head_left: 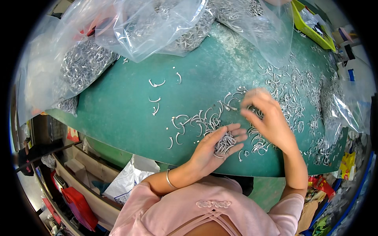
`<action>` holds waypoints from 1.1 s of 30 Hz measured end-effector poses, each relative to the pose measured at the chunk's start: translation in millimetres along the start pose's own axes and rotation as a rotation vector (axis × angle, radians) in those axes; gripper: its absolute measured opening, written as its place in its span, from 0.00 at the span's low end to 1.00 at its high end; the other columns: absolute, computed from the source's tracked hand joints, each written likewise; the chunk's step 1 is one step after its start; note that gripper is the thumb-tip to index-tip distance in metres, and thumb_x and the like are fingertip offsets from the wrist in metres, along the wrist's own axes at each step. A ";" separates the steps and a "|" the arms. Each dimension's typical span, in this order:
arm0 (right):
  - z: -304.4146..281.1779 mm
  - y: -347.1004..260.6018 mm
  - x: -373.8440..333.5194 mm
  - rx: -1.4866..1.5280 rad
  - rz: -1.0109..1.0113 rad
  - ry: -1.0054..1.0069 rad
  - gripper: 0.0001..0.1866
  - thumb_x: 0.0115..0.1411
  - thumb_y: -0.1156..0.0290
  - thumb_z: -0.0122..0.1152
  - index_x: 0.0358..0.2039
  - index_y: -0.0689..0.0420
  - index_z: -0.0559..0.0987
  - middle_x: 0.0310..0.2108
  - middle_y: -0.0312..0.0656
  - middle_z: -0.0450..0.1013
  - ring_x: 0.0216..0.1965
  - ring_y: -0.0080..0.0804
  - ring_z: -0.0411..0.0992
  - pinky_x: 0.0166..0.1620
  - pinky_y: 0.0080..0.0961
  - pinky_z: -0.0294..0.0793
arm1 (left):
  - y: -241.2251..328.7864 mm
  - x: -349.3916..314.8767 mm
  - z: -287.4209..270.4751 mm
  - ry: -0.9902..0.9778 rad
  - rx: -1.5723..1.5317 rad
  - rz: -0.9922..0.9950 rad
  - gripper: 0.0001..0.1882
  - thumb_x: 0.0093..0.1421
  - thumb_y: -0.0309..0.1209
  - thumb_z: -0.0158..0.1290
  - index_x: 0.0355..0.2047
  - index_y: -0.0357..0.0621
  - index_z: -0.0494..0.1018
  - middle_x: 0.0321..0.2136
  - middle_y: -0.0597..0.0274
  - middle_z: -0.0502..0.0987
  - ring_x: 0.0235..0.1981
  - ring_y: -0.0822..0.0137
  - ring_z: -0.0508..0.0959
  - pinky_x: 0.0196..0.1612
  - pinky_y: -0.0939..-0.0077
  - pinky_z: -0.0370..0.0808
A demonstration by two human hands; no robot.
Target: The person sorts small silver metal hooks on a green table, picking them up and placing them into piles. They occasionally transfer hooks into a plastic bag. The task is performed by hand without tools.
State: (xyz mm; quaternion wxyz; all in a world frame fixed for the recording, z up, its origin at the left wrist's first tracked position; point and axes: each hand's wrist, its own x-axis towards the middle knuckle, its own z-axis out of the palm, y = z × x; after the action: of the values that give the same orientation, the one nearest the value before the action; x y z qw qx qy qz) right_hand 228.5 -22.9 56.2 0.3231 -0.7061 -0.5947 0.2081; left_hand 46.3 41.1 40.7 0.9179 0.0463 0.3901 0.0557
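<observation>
My left hand (pixel 205 151) is palm up near the front of the green table (pixel 126 102), cupping a heap of small curved silver metal pieces (pixel 225 144). Its fingers stretch out beneath them. My right hand (pixel 269 116) hovers just to the right, over loose pieces of the same kind. Its fingers are bent, apart and somewhat blurred; nothing shows between them. Scattered curved pieces (pixel 258 143) lie below it, and others (pixel 202 118) spread beyond my left hand. A few separate ones (pixel 156 83) sit farther left.
Clear plastic bags filled with such pieces (pixel 84 65) line the far and left sides. Another bag (pixel 334 104) stands at the right edge beside a dense spread of pieces (pixel 291 94). A yellow-green tray (pixel 311 29) is at the far right. Wooden drawers (pixel 92 169) are below left.
</observation>
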 end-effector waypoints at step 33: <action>-0.4 13.7 -16.4 0.431 0.320 -0.103 0.07 0.62 0.76 0.58 0.40 0.63 0.73 0.36 0.45 0.74 0.38 0.35 0.73 0.44 0.28 0.70 | -3.7 5.9 -33.9 -0.323 0.002 -0.071 0.20 0.71 0.38 0.44 0.53 0.35 0.71 0.36 0.60 0.73 0.34 0.70 0.70 0.34 0.77 0.69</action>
State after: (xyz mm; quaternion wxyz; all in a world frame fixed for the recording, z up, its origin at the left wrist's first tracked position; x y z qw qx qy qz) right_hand 235.1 -40.1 45.3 0.3984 -0.6946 -0.4332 0.4137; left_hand 26.2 39.7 12.6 0.9701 0.0417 0.2388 0.0150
